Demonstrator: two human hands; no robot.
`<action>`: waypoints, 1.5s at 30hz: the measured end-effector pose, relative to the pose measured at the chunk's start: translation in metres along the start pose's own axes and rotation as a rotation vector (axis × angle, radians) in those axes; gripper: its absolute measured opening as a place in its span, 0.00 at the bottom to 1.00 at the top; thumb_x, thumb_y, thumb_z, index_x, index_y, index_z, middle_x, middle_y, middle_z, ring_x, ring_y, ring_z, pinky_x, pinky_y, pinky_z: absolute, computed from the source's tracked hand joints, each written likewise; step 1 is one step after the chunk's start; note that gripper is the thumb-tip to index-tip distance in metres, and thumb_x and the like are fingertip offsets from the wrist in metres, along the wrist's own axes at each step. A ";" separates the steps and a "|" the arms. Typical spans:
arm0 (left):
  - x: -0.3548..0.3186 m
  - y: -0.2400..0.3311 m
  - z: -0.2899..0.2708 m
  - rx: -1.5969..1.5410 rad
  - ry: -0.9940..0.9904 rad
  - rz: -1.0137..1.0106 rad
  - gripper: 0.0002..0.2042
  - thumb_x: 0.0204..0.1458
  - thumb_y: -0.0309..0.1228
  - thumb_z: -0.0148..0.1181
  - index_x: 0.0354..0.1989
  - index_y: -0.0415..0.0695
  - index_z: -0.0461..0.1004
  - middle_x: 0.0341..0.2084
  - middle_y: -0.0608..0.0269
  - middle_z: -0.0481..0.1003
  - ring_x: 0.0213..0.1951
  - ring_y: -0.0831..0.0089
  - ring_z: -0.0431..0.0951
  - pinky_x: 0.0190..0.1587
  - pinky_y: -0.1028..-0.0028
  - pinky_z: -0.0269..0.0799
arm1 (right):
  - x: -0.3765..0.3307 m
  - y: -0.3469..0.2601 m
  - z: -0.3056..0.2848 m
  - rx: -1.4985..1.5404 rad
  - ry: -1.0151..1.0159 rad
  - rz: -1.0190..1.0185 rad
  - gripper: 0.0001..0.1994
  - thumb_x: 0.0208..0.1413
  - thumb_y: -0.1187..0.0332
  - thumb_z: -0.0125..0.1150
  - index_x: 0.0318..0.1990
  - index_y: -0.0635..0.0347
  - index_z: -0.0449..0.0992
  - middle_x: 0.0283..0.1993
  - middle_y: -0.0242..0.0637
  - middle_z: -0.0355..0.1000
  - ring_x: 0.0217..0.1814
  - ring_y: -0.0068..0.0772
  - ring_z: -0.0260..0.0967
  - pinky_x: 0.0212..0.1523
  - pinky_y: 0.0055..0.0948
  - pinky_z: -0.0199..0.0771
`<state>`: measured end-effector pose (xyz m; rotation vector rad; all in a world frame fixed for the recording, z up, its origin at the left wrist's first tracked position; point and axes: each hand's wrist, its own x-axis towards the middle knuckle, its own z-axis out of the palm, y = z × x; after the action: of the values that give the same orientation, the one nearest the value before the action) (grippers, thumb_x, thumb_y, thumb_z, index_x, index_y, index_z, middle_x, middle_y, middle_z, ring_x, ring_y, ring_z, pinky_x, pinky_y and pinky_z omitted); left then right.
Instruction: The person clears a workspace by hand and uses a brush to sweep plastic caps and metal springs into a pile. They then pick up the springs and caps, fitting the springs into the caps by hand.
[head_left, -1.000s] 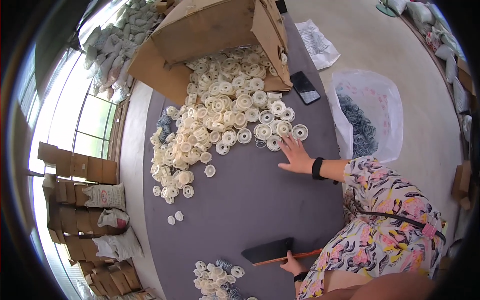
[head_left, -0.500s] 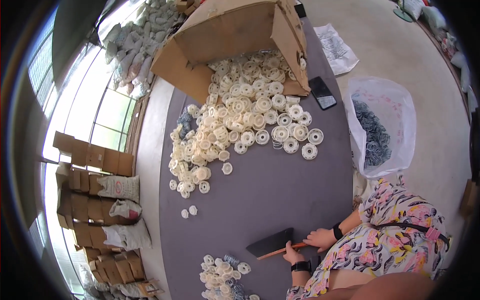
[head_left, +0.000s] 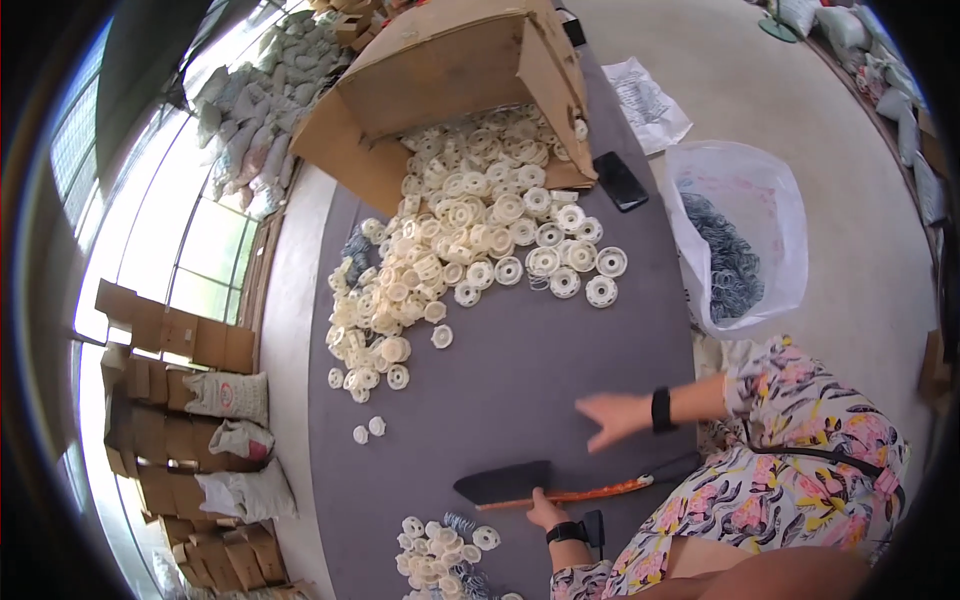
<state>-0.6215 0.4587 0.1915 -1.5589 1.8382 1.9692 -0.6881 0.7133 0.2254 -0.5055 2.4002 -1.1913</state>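
Observation:
My left hand [head_left: 545, 511] is closed round a brush [head_left: 505, 484] with black bristles and an orange handle, near where the two meet. The brush lies across the grey table top, bristles pointing away from me. My right hand [head_left: 617, 416] hovers over the table beyond the handle, open and holding nothing, its fingers stretched out and slightly blurred. Left of the brush sits a small pile of white plastic parts [head_left: 440, 548] mixed with grey-blue coils [head_left: 470, 578]. A far larger heap of round, wheel-like white parts [head_left: 465, 225] spills from a tipped cardboard box [head_left: 440, 85].
A black phone [head_left: 620, 182] lies at the table's right edge. Beside the table stands a white bag [head_left: 785, 250] of grey-blue coils. Two loose white parts [head_left: 368, 430] sit apart from the heap. Stacked cartons [head_left: 170, 400] and sacks [head_left: 245, 495] line the left side.
My right hand has let go of the brush handle and moved up, away from it. My left hand has carried the brush a little to the left. The whole view has shifted slightly.

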 end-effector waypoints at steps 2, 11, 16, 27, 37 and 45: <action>-0.009 0.006 0.019 -0.064 -0.023 -0.078 0.12 0.43 0.26 0.60 0.31 0.30 0.68 0.30 0.54 0.72 0.28 0.66 0.74 0.30 0.65 0.73 | -0.015 -0.037 0.035 -0.042 -0.167 -0.033 0.43 0.43 0.50 0.65 0.60 0.71 0.54 0.54 0.56 0.63 0.56 0.54 0.62 0.54 0.44 0.65; -0.024 0.020 0.074 -0.091 -0.344 -0.017 0.13 0.52 0.30 0.59 0.39 0.37 0.63 0.35 0.55 0.72 0.29 0.70 0.77 0.27 0.76 0.74 | 0.006 -0.021 0.043 -0.002 0.042 0.221 0.18 0.51 0.68 0.51 0.51 0.61 0.67 0.43 0.50 0.69 0.44 0.52 0.69 0.44 0.44 0.71; 0.018 0.019 0.041 0.585 -0.068 0.753 0.21 0.52 0.35 0.58 0.50 0.37 0.62 0.47 0.49 0.68 0.51 0.56 0.69 0.52 0.58 0.64 | 0.062 -0.036 -0.070 0.193 0.104 0.081 0.18 0.51 0.64 0.52 0.49 0.61 0.68 0.41 0.50 0.72 0.41 0.47 0.70 0.41 0.39 0.70; 0.044 0.022 0.015 1.240 0.031 0.966 0.32 0.46 0.43 0.53 0.58 0.37 0.58 0.58 0.45 0.58 0.60 0.53 0.56 0.60 0.48 0.45 | 0.295 -0.019 -0.261 -0.157 0.579 -0.095 0.14 0.54 0.62 0.54 0.42 0.63 0.71 0.31 0.47 0.70 0.31 0.44 0.68 0.35 0.37 0.67; 0.046 0.021 0.009 1.273 0.040 0.892 0.34 0.42 0.45 0.56 0.58 0.40 0.59 0.58 0.51 0.58 0.58 0.56 0.59 0.59 0.45 0.48 | 0.565 -0.025 -0.302 -0.443 0.672 -0.089 0.14 0.48 0.71 0.49 0.45 0.58 0.70 0.36 0.50 0.73 0.41 0.52 0.70 0.40 0.46 0.68; 0.114 0.043 0.027 1.139 0.124 0.939 0.32 0.43 0.40 0.56 0.58 0.39 0.58 0.59 0.50 0.57 0.60 0.56 0.56 0.60 0.46 0.47 | 0.645 0.011 -0.310 -0.585 0.678 0.153 0.15 0.53 0.71 0.45 0.47 0.53 0.72 0.41 0.49 0.74 0.44 0.50 0.71 0.43 0.46 0.70</action>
<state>-0.7216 0.4009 0.1434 -0.4659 3.1426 0.4440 -1.3957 0.6099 0.2579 -0.0598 3.3162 -0.6295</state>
